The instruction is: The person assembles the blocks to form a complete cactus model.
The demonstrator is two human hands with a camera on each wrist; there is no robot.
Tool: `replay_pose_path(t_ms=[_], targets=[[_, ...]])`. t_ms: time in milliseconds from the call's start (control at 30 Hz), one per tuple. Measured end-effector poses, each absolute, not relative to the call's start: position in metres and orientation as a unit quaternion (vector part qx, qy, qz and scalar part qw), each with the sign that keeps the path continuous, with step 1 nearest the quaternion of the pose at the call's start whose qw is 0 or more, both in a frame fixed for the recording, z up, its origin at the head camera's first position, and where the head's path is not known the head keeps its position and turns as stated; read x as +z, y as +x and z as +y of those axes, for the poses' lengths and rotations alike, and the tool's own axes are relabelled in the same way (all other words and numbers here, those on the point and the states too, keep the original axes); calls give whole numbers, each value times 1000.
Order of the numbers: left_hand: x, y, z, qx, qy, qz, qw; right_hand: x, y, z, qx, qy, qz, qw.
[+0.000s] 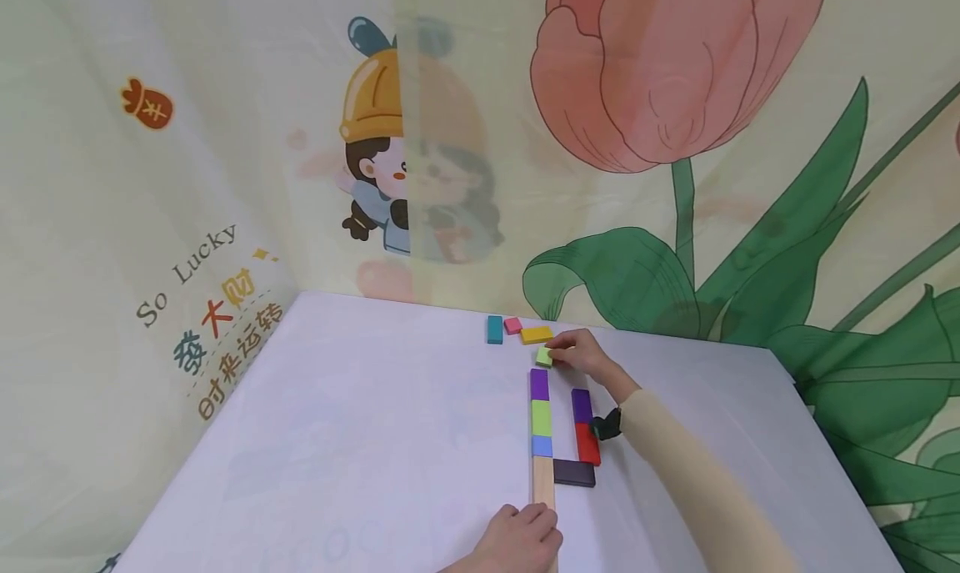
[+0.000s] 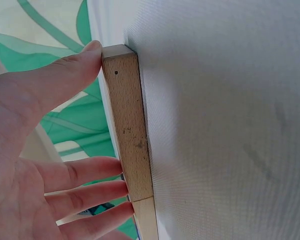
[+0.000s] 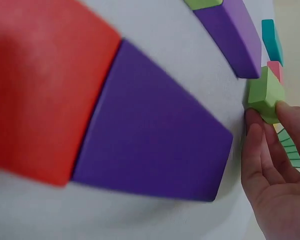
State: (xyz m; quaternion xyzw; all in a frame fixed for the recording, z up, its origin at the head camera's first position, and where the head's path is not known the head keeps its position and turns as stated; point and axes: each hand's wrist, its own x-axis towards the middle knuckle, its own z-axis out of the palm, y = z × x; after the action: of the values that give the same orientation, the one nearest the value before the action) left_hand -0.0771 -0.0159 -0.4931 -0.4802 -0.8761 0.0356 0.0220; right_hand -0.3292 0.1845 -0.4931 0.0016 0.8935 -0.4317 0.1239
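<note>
My right hand (image 1: 583, 354) pinches a small light green block (image 3: 266, 93) between thumb and fingers, just past the far end of a row of blocks. From far to near, that row has a purple block (image 1: 539, 384), a light green block (image 1: 541, 418), a blue block (image 1: 542, 446) and plain wooden blocks (image 2: 127, 125). At the near end my left hand (image 1: 519, 538) rests on the wood. In the left wrist view its thumb touches one end and its nearly straight fingers touch the side.
Right of the row, a dark block (image 1: 574, 473) lies crosswise against it; a red block (image 1: 587, 444) and another purple block (image 3: 155, 130) stretch away from it. Near the back edge lie a teal block (image 1: 495, 329), a pink block (image 1: 513, 326) and a yellow block (image 1: 536, 335).
</note>
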Motion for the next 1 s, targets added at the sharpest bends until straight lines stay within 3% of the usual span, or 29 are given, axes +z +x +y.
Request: replay_pose_path(t_ms=[300,633,1000], targets=[[-490,-76,-16,29,-474,-880,0,-496,-328,176,-423,-6,897,128],[-491,-76,-16,34,-475,-879,28,-498,-327,171,-425,-6,896,126],[-492,-77,-16,35,-478,-878,17,-497,-324,171,-416,-21,900,129]])
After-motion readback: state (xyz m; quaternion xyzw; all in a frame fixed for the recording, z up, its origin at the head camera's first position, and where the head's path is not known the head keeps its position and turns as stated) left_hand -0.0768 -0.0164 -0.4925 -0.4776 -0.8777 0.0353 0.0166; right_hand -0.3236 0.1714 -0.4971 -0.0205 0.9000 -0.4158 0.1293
